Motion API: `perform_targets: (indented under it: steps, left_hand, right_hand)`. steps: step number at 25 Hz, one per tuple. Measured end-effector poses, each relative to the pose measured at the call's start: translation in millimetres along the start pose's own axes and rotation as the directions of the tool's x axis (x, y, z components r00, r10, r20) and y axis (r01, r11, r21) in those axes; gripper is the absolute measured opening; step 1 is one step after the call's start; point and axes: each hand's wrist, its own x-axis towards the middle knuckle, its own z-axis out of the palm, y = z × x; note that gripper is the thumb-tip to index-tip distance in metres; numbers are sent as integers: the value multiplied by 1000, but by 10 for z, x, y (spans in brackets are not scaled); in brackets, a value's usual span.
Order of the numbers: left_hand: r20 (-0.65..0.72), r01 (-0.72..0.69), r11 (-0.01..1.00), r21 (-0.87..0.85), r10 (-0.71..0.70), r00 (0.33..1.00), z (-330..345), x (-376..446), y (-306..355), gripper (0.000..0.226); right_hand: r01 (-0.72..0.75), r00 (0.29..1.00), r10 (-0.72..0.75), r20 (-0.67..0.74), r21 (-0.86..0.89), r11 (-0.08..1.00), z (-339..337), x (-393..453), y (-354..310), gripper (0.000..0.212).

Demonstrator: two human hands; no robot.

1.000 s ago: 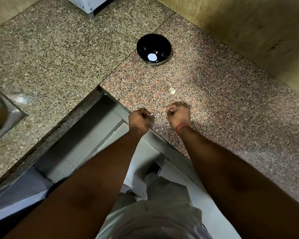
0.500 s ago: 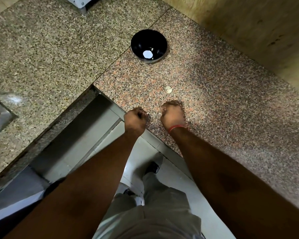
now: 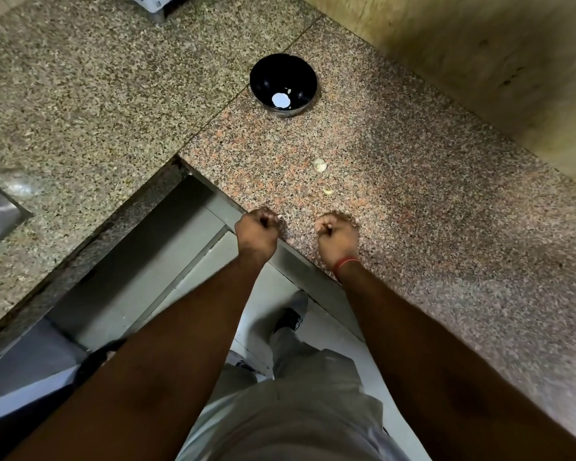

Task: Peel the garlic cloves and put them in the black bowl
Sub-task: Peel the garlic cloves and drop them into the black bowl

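Garlic clove [image 3: 320, 165] sits on the counter [image 3: 413, 201] just right of frame centre, pale, roughly round, whether it's peeled is too small to tell. A smaller pale piece [image 3: 327, 192] lies just below it, apart from it, between the clove and your right hand; can't tell whether it's skin or garlic.

Black bowl [image 3: 282, 84] is upright in the upper middle of the frame, well apart from the clove, next to the seam where the grey granite slab [image 3: 80, 94] meets the pinkish one. Bright white spot at the bowl's bottom looks like a light reflection; a tiny pale speck next to it is too small to identify.

Your left hand [image 3: 257, 231] is at the counter's front edge, fingers curled tight, a small pale tip poking out at the fingertips; looks like a garlic bit pinched there, not certain. Your right hand [image 3: 336, 236] is beside it on the counter, red thread [image 3: 345, 263] at the wrist, fingers curled into a fist; contents hidden, can't tell if it holds anything.

Steel sink corner [image 3: 0, 211] at the left edge.
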Motion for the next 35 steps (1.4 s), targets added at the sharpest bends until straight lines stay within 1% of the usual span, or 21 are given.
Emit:
perform_targets:
  steps: [4,6,8,10,12,15,18,20,23,25,27,28,29,30,32,33,35]
  left_hand:
    - [-5,65,992,-109,-66,998,-123,-176,-239,18]
    - [-44,106,982,-156,-114,993,-296,-288,-416,16]
    - [-85,150,959,-239,-175,981,-541,-394,-656,15]
    - [-131,202,924,-324,-255,958,-862,-533,-983,15]
    - [-184,230,883,-409,-327,927,-1180,-695,-1320,15]
    - [-276,261,810,-525,-453,848,-1790,-1026,-1891,16]
    - [-331,250,729,-637,-552,766,-2281,-1337,-2492,21]
    - [-340,252,681,-687,-609,717,-2510,-1508,-2796,17]
    - [-353,235,576,-783,-723,594,-2857,-1724,-3347,13]
    - [-341,216,503,-837,-787,513,-3009,-1782,-3760,12]
    - [-328,196,442,-875,-841,430,-3134,-1785,-4184,15]
    - [-323,184,419,-889,-859,398,-3175,-1771,-4375,18]
    - [-320,163,398,-903,-875,364,-3217,-1736,-4621,19]
    - [-316,141,379,-915,-887,336,-3256,-1682,-4860,19]
    - [-302,98,344,-934,-906,297,-3306,-1553,-5307,12]
    - [-289,84,323,-943,-916,278,-3318,-1476,-5545,10]
    - [-251,84,279,-957,-935,249,-3295,-1333,-5983,12]
  right_hand:
    - [-110,990,93,102,174,979,213,-234,-67,29]
    - [-145,977,97,192,256,956,413,-458,-176,25]
    - [-174,956,80,283,322,931,684,-702,-289,22]
    - [-209,927,72,367,349,914,1008,-971,-398,15]
    - [-232,895,67,441,332,914,1316,-1197,-471,11]
    - [-191,803,12,596,238,953,1937,-1619,-603,13]
    - [-148,670,-7,742,142,979,2582,-2087,-717,8]
    - [-137,585,15,811,80,987,2939,-2342,-767,14]
    - [-100,433,65,899,-23,995,3677,-2720,-712,17]
    - [-66,368,92,925,-73,995,4194,-2880,-603,12]
    - [-95,310,136,941,-112,989,4751,-2939,-440,12]
    - [-143,286,170,943,-133,981,5009,-2933,-349,15]
    - [-160,264,207,942,-168,973,5317,-2946,-242,20]
    - [-144,256,227,940,-195,970,5630,-2955,-123,22]
    - [-28,282,224,933,-226,974,6213,-2960,155,18]
    - [71,293,210,933,-240,968,6478,-2979,288,19]
    - [206,310,202,929,-273,940,6922,-2993,539,20]
